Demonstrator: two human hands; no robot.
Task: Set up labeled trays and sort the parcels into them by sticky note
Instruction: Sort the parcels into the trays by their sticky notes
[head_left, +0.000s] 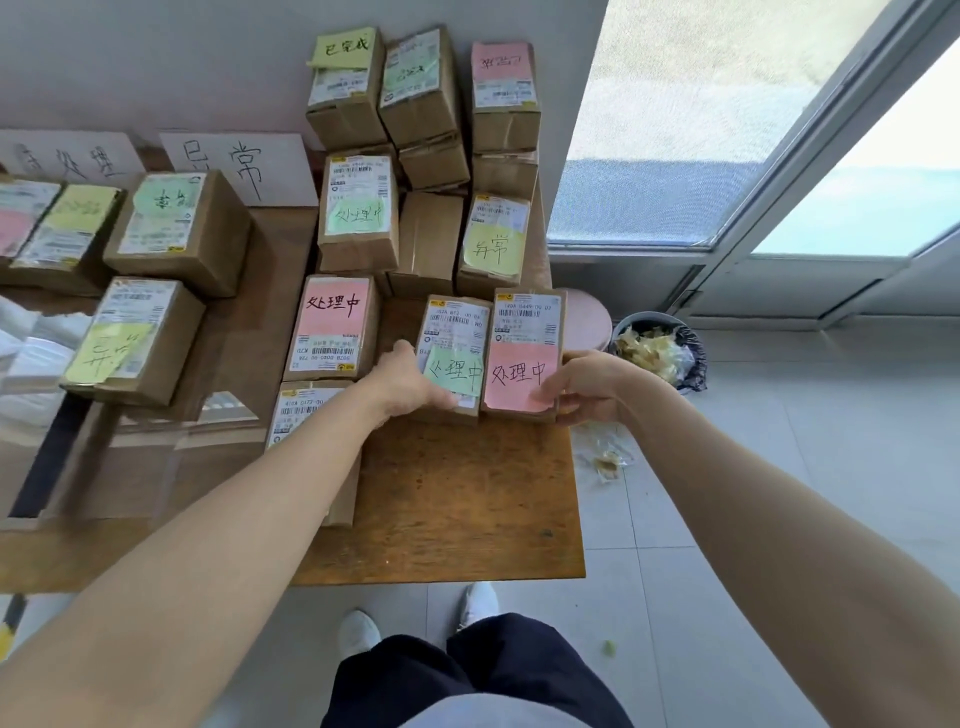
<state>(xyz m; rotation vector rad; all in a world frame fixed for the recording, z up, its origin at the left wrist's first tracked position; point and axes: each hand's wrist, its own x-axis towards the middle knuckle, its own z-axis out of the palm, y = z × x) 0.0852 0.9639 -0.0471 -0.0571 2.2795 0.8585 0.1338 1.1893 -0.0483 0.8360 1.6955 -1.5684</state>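
Left grip clamped on green-note parcel | right grip clamped on pink-note parcel, parcels touching | stacked parcels close behind | waste bin beside desk

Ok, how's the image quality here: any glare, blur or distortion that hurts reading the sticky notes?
Head view: daylight through the window blows out the upper right, and wide-angle distortion slants its frame; the clear tray at left shows glare; the green-note parcel and pink-note parcel read sharp, while the far-left notes are smeared.
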